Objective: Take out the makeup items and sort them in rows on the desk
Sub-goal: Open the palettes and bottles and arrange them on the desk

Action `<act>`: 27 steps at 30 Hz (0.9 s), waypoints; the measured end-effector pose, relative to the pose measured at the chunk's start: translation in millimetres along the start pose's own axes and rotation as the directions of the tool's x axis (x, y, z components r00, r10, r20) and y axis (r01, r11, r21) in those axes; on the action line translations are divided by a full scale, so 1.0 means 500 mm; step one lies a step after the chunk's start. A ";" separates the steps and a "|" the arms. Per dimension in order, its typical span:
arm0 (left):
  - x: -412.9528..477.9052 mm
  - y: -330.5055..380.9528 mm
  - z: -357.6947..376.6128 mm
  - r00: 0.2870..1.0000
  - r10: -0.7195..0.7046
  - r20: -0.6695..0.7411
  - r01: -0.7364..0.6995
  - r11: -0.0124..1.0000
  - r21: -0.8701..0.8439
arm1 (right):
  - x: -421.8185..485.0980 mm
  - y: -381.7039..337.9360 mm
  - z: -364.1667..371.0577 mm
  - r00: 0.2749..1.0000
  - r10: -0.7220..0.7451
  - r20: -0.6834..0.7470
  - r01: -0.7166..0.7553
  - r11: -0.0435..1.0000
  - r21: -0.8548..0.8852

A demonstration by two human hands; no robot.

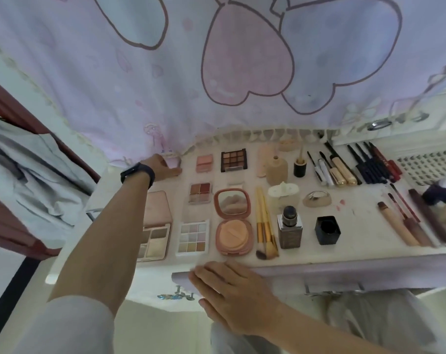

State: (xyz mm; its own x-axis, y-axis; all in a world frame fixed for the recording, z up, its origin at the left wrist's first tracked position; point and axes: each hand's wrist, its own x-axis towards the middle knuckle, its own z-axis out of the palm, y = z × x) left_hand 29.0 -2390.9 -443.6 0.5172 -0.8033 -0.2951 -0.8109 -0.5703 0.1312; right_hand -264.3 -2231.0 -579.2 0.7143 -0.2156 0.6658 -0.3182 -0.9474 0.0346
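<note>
Palettes (192, 235), five, lie in rows; right hand (229, 287) rests flat; left hand (164, 166) perhaps grips pink case (174, 162).

Lilac curtain (114, 85), pink hearts; brown palette (233, 160); peach compact (233, 221).

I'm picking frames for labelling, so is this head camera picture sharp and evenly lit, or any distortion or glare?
Head view: wide-angle distortion bows the desk edge and bulges the curtain; light is soft and even, no hard shadows; fine detail is slightly blurred, most at the right edge; no glare, only a dim reflection in the compact mirror.
</note>
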 end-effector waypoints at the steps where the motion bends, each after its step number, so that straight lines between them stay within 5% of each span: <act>1: 0.000 -0.002 0.005 0.999 -0.023 -0.028 0.022 0.999 -0.038 | 0.000 0.001 0.002 1.000 0.004 -0.006 -0.004 1.000 0.006; 5: -0.018 -0.017 0.004 0.985 -0.128 -0.113 0.092 0.956 -0.280 | 0.003 0.000 -0.003 1.000 0.006 -0.008 -0.006 1.000 0.007; 12: -0.157 -0.020 -0.076 0.978 -0.080 -0.193 0.006 0.934 -0.357 | -0.001 -0.005 -0.007 0.999 0.016 0.052 -0.018 0.999 0.039; 22: -0.455 -0.039 -0.041 0.946 -0.049 -0.321 -0.217 0.640 -0.737 | 0.025 -0.015 -0.084 0.947 0.153 0.283 -0.237 0.928 0.289; 23: -0.486 -0.035 -0.025 0.948 -0.033 -0.316 -0.230 0.614 -0.755 | 0.031 -0.016 -0.105 0.907 0.243 0.344 -0.376 0.837 0.397; 24: -0.515 -0.030 -0.009 0.950 -0.018 -0.311 -0.241 0.592 -0.769 | 0.040 -0.018 -0.133 0.829 0.366 0.423 -0.556 0.630 0.543; 25: -0.543 -0.025 0.009 0.952 -0.001 -0.306 -0.250 0.575 -0.779 | 0.052 -0.022 -0.162 0.710 0.467 0.527 -0.687 0.294 0.664; 27: -0.591 -0.016 0.045 0.950 0.049 -0.307 -0.279 0.570 -0.773 | 0.069 -0.016 -0.209 0.502 0.526 0.687 -0.638 -0.311 0.704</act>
State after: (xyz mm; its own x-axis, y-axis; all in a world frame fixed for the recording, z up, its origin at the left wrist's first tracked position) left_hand -123.5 -2145.2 -378.8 0.5360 -0.8440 0.0167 -0.3953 -0.2334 0.8884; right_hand -302.1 -2206.0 -478.8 0.6194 -0.7687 -0.1595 0.0819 0.2653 -0.9607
